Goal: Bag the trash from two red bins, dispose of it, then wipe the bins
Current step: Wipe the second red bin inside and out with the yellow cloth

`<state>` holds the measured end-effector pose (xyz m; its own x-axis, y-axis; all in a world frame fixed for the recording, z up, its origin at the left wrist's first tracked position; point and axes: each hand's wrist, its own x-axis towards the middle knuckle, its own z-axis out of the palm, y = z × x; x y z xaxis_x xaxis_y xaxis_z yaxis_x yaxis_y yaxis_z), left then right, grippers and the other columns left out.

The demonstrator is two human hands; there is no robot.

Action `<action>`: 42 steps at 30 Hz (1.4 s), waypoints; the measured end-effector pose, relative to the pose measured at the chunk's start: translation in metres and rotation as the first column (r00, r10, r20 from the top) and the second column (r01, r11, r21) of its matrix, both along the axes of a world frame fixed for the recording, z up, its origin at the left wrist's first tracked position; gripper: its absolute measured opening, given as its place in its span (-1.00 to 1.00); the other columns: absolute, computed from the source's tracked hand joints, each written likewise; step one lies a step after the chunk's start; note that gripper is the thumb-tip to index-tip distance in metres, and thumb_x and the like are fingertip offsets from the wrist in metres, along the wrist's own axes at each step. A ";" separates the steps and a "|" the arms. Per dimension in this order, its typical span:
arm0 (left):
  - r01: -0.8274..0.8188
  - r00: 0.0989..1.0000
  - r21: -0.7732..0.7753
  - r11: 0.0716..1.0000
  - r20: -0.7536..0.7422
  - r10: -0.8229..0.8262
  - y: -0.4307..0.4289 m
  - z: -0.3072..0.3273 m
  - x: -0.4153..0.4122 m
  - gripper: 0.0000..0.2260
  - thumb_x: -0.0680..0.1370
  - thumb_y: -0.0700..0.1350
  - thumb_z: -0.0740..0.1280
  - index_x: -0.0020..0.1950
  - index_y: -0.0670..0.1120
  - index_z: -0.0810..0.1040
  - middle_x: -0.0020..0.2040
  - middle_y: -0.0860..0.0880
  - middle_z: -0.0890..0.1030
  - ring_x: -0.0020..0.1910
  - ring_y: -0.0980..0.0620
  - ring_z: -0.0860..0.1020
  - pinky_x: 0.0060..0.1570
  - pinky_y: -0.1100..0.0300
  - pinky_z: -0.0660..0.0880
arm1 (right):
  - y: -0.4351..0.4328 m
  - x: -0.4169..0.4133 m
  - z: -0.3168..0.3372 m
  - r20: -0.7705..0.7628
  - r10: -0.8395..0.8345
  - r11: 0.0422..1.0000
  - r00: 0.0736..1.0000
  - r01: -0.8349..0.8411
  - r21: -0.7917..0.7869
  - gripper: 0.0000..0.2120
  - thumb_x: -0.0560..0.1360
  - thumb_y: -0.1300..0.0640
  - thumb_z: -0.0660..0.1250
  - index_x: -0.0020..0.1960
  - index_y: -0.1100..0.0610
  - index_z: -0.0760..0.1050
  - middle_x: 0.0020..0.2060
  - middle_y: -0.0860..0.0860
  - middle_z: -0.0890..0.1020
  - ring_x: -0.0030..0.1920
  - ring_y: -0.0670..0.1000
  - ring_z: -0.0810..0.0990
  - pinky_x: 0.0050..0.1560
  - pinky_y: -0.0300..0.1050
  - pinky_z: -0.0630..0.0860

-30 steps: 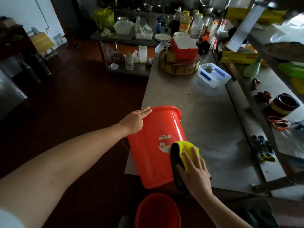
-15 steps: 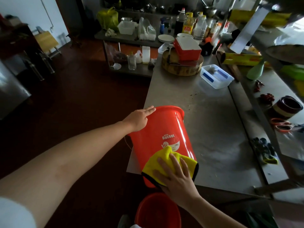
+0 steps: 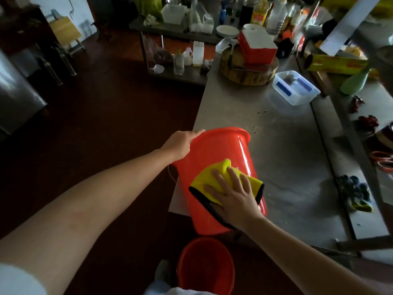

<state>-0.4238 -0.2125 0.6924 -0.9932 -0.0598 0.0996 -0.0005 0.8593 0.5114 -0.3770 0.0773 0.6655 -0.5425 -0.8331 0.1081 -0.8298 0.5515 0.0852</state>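
Centre of frame: a red bin (image 3: 221, 150) sits at the near-left corner of the desk (image 3: 287, 156), with its rim toward the top of the frame. The left hand (image 3: 181, 142) rests on that rim, fingers extended. The right hand (image 3: 234, 199), fingers spread flat, presses a yellow cloth (image 3: 208, 177) against the bin's side wall. A second red bin (image 3: 204, 262) stands on the floor, bottom centre.

The room was dim, the floor (image 3: 106, 116) nearly black. Daylight came from the upper right, leaving a pale sheen on the steel desk (image 3: 287, 167) and a thin glare streak on the red bin (image 3: 212, 154). Wide-angle distortion curved the edges; the far shelves (image 3: 170, 30) looked soft.
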 end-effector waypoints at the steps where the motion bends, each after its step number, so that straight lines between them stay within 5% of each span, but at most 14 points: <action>1: 0.005 1.000 0.002 1.000 0.008 -0.005 -0.002 0.001 -0.001 -0.47 0.66 -0.34 0.14 0.56 0.10 0.32 0.41 -0.08 0.52 0.26 -0.05 0.59 0.26 0.08 0.54 | -0.009 -0.010 0.005 0.011 -0.004 1.000 1.000 0.003 0.015 -0.53 0.58 -0.31 0.16 0.46 -0.26 0.40 0.62 -0.03 0.17 0.56 0.34 0.15 0.40 0.48 0.25; 7: 0.080 0.995 0.060 0.995 0.051 -0.083 -0.018 -0.002 -0.003 -0.55 0.66 -0.14 0.27 0.54 0.08 0.36 0.48 -0.07 0.45 0.41 0.00 0.46 0.41 0.09 0.40 | -0.066 -0.072 0.027 0.067 -0.089 0.995 0.994 0.086 0.041 -0.48 0.58 -0.35 0.06 0.50 -0.29 0.31 0.64 -0.05 0.05 0.59 0.32 0.01 0.45 0.47 0.15; 13: 0.146 0.988 -0.002 0.989 0.048 -0.146 -0.019 0.003 -0.015 -0.52 0.64 -0.20 0.26 0.54 0.09 0.35 0.46 -0.07 0.47 0.39 0.00 0.48 0.39 0.10 0.42 | -0.058 -0.061 0.025 0.100 -0.135 0.991 0.986 0.135 0.009 -0.48 0.58 -0.30 0.08 0.51 -0.26 0.32 0.63 -0.02 0.08 0.58 0.33 0.03 0.44 0.45 0.17; 18: 0.176 0.979 -0.072 0.982 0.115 -0.167 -0.018 0.011 -0.027 -0.43 0.64 -0.31 0.21 0.56 0.16 0.28 0.46 -0.04 0.48 0.32 0.01 0.55 0.31 0.03 0.49 | -0.001 0.003 -0.005 0.015 0.020 0.998 1.000 -0.020 -0.053 -0.49 0.54 -0.22 0.27 0.48 -0.22 0.39 0.61 0.00 0.21 0.56 0.35 0.15 0.41 0.45 0.23; 25: 0.180 0.981 -0.074 0.981 0.092 -0.173 -0.018 0.007 -0.036 -0.46 0.67 -0.26 0.18 0.57 0.22 0.26 0.32 -0.02 0.57 0.13 0.09 0.58 0.19 0.19 0.51 | 0.028 0.035 -0.028 0.004 0.129 0.992 0.992 -0.129 -0.006 -0.42 0.56 -0.32 0.25 0.54 -0.27 0.26 0.64 -0.06 0.05 0.61 0.29 0.03 0.46 0.45 0.10; 30: 0.199 0.979 -0.061 0.978 0.053 -0.196 -0.023 -0.002 -0.036 -0.53 0.69 -0.15 0.18 0.57 0.18 0.28 0.07 0.05 0.55 -0.03 0.07 0.54 0.02 0.26 0.44 | -0.007 -0.010 -0.007 0.051 -0.003 0.999 0.999 0.006 -0.054 -0.50 0.56 -0.32 0.17 0.48 -0.30 0.33 0.62 -0.07 0.14 0.57 0.29 0.11 0.41 0.43 0.23; 33: 0.171 0.984 -0.017 0.985 0.050 -0.170 -0.025 -0.005 -0.033 -0.71 0.71 -0.01 0.18 0.38 0.29 0.45 -0.14 0.21 0.46 -0.03 0.03 0.59 -0.04 0.30 0.40 | -0.035 -0.058 0.011 0.102 -0.142 0.987 0.985 0.149 -0.060 -0.50 0.57 -0.34 0.11 0.50 -0.32 0.28 0.62 -0.06 0.10 0.58 0.29 0.06 0.41 0.45 0.22; 38: 0.183 0.983 -0.127 0.975 0.042 -0.179 -0.024 -0.002 -0.033 -0.58 0.68 -0.02 0.17 0.54 0.26 0.30 0.07 0.14 0.48 0.08 0.09 0.52 0.15 0.19 0.43 | -0.058 -0.098 0.024 0.141 -0.231 0.966 0.963 0.244 -0.081 -0.49 0.56 -0.35 0.02 0.48 -0.30 0.32 0.62 -0.07 0.09 0.57 0.29 0.06 0.42 0.46 0.20; 42: 0.168 0.986 -0.114 0.979 0.026 -0.166 -0.021 -0.003 -0.029 -0.57 0.67 0.06 0.14 0.53 0.34 0.23 0.00 0.07 0.52 -0.03 0.05 0.54 0.04 0.22 0.43 | -0.039 -0.069 0.008 0.111 -0.218 0.963 0.970 0.232 -0.138 -0.53 0.59 -0.30 0.12 0.48 -0.27 0.35 0.63 -0.04 0.10 0.58 0.32 0.07 0.43 0.42 0.22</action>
<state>-0.4526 -0.2335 0.6899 -0.9899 0.1176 0.0796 0.1400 0.9012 0.4101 -0.4459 0.0381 0.6734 -0.7279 -0.6663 0.1617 -0.6829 0.7256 -0.0843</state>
